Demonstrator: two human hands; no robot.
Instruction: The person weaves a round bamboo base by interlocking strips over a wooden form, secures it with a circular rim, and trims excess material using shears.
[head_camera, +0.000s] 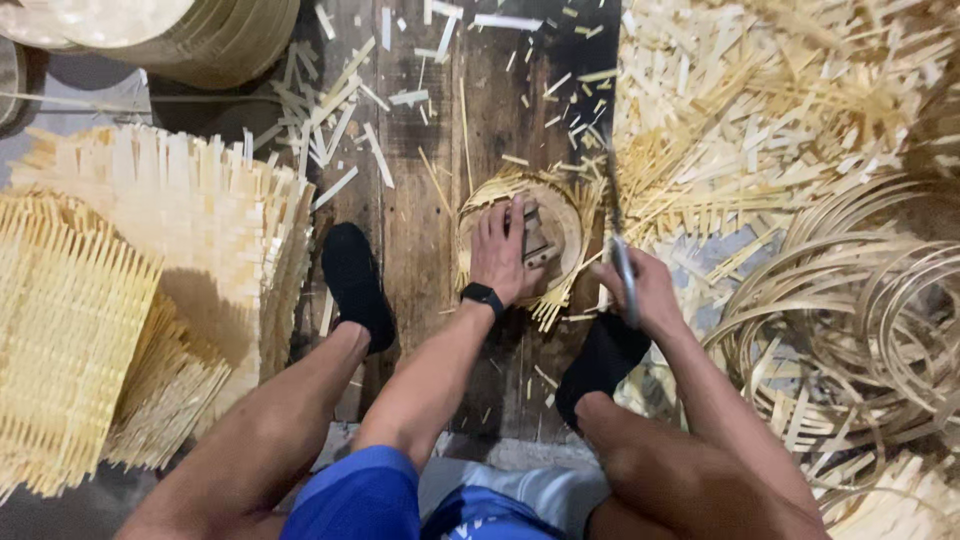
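From my remote view, I look straight down at a dark, worn wooden board (420, 230) on the floor, littered with pale bamboo offcuts (335, 120). At its centre lies a round woven bamboo piece (565, 205) with frayed strip ends along its lower edge. My left hand (503, 255) is pressed flat on it, fingers spread, covering part of a small grey-brown block (538, 242) on the disc; the wrist carries a black band (483, 296). My right hand (645, 290) is clenched round the handle of a long thin blade (612, 195), which stands up from the fist along the disc's right rim. Two feet in black socks (355, 285) flank the board and crowd the working area. To the left, stacks of square woven bamboo mats (120, 290) with bristling edges hem in that side. To the right, a loose heap of flat splints (760, 100) and a tangle of thin curved bamboo hoops (870, 300) close off the other. Stacked round frames (200, 35) sit at the top left.
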